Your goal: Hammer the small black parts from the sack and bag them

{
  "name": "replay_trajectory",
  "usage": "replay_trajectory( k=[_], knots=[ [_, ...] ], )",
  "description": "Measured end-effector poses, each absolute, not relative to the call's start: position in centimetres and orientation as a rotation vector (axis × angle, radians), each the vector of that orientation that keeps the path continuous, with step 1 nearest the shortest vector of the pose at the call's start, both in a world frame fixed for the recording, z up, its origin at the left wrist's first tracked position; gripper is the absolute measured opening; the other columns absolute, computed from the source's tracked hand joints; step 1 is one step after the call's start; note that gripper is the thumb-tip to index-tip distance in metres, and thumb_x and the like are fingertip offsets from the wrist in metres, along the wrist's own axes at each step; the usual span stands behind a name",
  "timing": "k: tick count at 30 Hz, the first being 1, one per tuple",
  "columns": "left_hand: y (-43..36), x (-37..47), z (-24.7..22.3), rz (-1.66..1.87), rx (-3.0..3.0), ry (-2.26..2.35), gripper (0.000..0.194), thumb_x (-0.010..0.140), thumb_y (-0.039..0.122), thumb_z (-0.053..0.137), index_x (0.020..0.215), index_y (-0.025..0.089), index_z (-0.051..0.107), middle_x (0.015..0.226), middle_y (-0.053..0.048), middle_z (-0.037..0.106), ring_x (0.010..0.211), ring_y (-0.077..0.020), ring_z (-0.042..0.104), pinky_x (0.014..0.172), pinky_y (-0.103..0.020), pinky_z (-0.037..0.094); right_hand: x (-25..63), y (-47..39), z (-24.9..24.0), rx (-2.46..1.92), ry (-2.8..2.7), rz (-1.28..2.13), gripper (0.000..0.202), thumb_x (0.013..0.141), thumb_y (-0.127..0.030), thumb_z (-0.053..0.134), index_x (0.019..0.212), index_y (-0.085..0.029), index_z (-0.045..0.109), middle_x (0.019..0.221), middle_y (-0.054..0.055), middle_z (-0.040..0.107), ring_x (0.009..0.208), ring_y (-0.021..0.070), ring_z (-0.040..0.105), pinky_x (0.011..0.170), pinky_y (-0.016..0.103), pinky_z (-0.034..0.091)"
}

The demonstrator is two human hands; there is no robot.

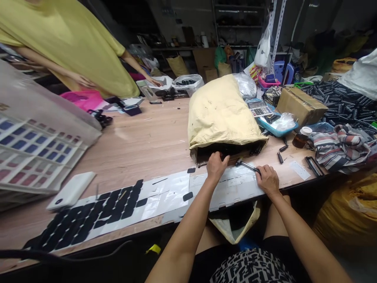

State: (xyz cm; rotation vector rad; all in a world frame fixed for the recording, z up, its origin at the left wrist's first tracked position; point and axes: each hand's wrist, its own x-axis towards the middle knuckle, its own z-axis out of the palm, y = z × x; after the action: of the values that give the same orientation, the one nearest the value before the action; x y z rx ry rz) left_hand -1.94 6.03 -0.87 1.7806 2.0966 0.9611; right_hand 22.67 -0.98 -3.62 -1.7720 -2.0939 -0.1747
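Note:
A bulging pale yellow woven sack lies on the table with its dark mouth facing me. At that mouth is my left hand, thumb and forefinger apart, the other fingertips partly hidden. Dark pieces show dimly inside the opening. My right hand is closed round the dark handle of a small T-headed metal tool, whose head points left beside the sack's mouth. Both hands are over a white sheet along the table's front edge. Below, an open pale sack hangs at my lap.
Black rounded pads cover the sheet at left, beside a white box and a slatted plastic crate. Rightward are a blue tray, a cardboard box, a brown jar and striped cloth. A person in yellow stands across the table.

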Motion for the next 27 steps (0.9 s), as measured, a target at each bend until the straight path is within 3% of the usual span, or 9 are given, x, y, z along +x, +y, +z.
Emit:
replay_trajectory(
  k=[3, 7, 14, 20, 27],
  knots=[
    [8.6, -2.2, -2.2, 0.841, 1.718, 2.174, 0.026, 0.079, 0.036, 0.074, 0.098, 0.02, 0.069, 0.098, -0.014, 0.069, 0.093, -0.0325, 0.066, 0.077, -0.039, 0.049, 22.7, -1.0, -3.7, -1.754, -2.094, -0.188, 0.023, 0.095, -0.031, 0.052, 0.113, -0.023, 0.066, 0.1, 0.008, 0.061, 0.094, 0.0243, 0.048, 0.08, 0.034, 0.035],
    [8.3, -2.7, -3.3, 0.843, 1.692, 2.169, 0.015, 0.084, 0.025, 0.065, 0.098, 0.021, 0.07, 0.098, -0.014, 0.071, 0.094, -0.032, 0.068, 0.078, -0.04, 0.049, 22.8, -0.8, -3.9, -1.747, -2.081, -0.207, 0.023, 0.095, -0.031, 0.053, 0.112, -0.023, 0.066, 0.099, 0.008, 0.061, 0.094, 0.0242, 0.049, 0.08, 0.034, 0.034],
    [7.7, -2.7, -3.4, 0.785, 1.683, 2.231, 0.027, 0.082, 0.038, 0.071, 0.101, 0.021, 0.07, 0.108, -0.015, 0.067, 0.102, -0.0359, 0.064, 0.081, -0.044, 0.05, 22.8, -0.7, -3.8, -1.737, -2.079, -0.224, 0.023, 0.095, -0.031, 0.053, 0.112, -0.022, 0.066, 0.099, 0.007, 0.062, 0.092, 0.0236, 0.049, 0.079, 0.033, 0.034],
    [6.9, -2.2, -2.9, 0.884, 1.72, 2.195, 0.019, 0.088, 0.037, 0.065, 0.098, 0.021, 0.07, 0.106, -0.013, 0.064, 0.099, -0.031, 0.063, 0.077, -0.038, 0.048, 22.9, -0.8, -3.8, -1.727, -2.073, -0.228, 0.023, 0.096, -0.031, 0.054, 0.113, -0.022, 0.066, 0.099, 0.007, 0.062, 0.093, 0.0231, 0.05, 0.08, 0.033, 0.035],
    [1.2, -1.9, -4.9, 1.009, 2.021, 1.634, 0.012, 0.091, 0.031, 0.065, 0.1, 0.024, 0.068, 0.096, -0.003, 0.069, 0.093, -0.0216, 0.061, 0.083, -0.033, 0.046, 22.9, -0.6, -4.0, -1.78, -2.074, -0.188, 0.026, 0.097, -0.032, 0.054, 0.117, -0.021, 0.066, 0.103, 0.008, 0.063, 0.094, 0.0229, 0.05, 0.081, 0.032, 0.035]
  ],
)
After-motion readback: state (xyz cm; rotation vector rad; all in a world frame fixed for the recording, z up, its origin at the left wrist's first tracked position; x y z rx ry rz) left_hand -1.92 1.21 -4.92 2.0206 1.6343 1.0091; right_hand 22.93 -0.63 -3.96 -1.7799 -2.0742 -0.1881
